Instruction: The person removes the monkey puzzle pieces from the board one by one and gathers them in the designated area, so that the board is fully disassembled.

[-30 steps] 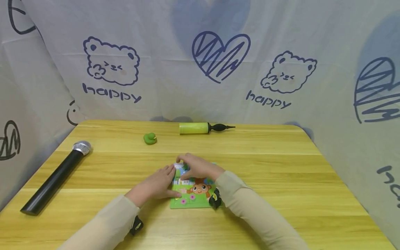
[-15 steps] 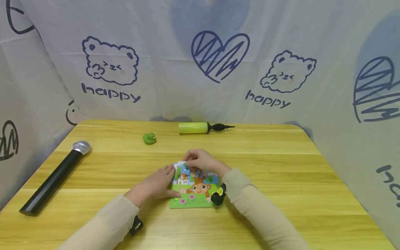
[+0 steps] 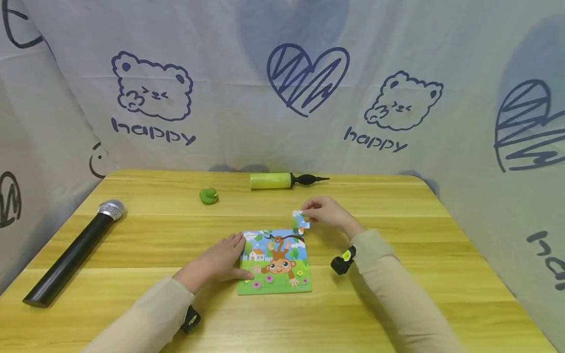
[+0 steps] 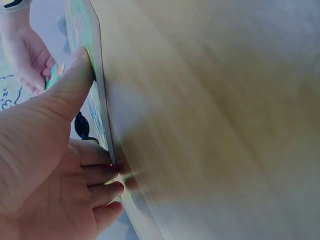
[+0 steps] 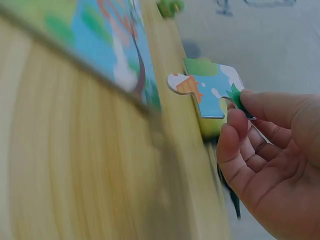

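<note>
On the table lies a jigsaw puzzle board (image 3: 282, 288) with a picture of a monkey hanging from a branch. My left hand (image 3: 216, 260) rests at the board's left side; its thumb (image 4: 72, 82) lies on the top face and the other fingers lie along the edge. Just beyond the board's far right corner, my right hand (image 3: 328, 213) pinches a puzzle piece (image 3: 299, 220) between thumb and fingers. In the right wrist view this puzzle piece (image 5: 212, 90) is raised off the table, showing blue sky, green and part of an orange roof.
A black microphone (image 3: 75, 260) with a silver head lies at the left. Toward the back are a green rubber duck (image 3: 209, 196) and a yellow-green hand pump (image 3: 271, 181) with a black nozzle. A white printed curtain (image 3: 238, 127) hangs behind the wooden table (image 3: 397, 206).
My right hand has lifted the puzzle piece from the board's upper left and carried it rightward past the far right corner. The left hand has stayed at the board's left side.
</note>
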Motion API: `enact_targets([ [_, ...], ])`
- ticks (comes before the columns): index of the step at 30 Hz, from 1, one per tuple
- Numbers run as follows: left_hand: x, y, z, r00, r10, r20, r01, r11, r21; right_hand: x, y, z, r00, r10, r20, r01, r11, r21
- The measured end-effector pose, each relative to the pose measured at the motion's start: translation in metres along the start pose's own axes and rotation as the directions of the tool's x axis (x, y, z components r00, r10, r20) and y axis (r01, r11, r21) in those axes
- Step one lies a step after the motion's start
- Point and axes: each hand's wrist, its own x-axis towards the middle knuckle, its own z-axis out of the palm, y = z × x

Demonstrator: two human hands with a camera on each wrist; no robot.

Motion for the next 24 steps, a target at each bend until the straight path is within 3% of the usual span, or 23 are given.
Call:
enact_targets([
  [10,0.000,-0.001,-0.001,1.000,0.003,0.004,-0.003,1.000,-0.018,-0.006,0.037,-0.036,0.997,0.065,-0.051,-0.066,0.997,-0.034],
  [24,0.000,0.000,-0.001,1.000,-0.003,0.001,0.003,1.000,-0.012,-0.006,0.043,-0.037,0.983,0.163,-0.080,-0.169,0.982,-0.083],
])
